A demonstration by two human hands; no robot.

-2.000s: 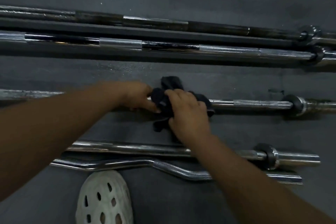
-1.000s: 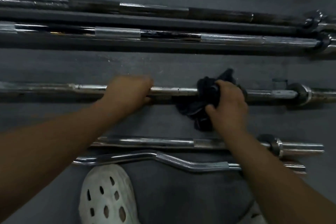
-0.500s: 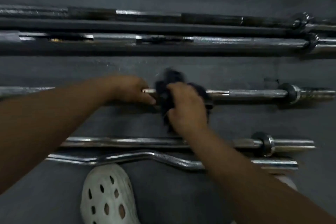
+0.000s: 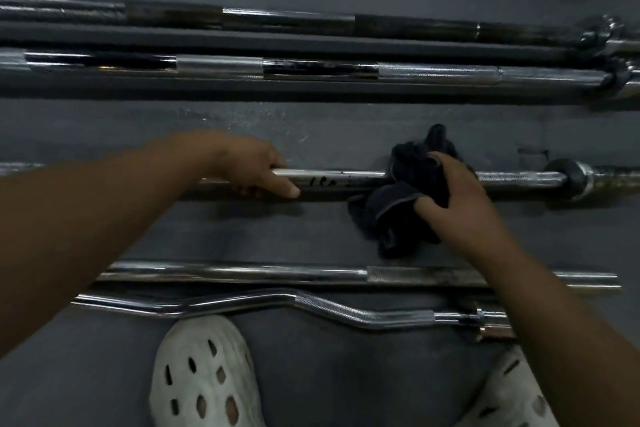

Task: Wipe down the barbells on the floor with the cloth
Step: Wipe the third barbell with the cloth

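Observation:
A chrome barbell [image 4: 346, 179] lies across the dark floor in the middle of the view, its collar at the far right. My left hand [image 4: 254, 166] grips its shaft left of centre, fingers curled round it. My right hand [image 4: 457, 198] grips a dark cloth [image 4: 398, 211] that is wrapped over the same shaft further right. Part of the cloth hangs down onto the floor below the bar.
Two long bars [image 4: 311, 71] lie side by side at the back. A straight chrome bar [image 4: 277, 272] and a curl bar [image 4: 329, 308] lie closer to me. My white perforated shoes [image 4: 204, 378] stand at the bottom edge, just behind the curl bar.
My right hand has slid the cloth to the right along the shaft, away from my left hand. My left hand still grips the bar in about the same place.

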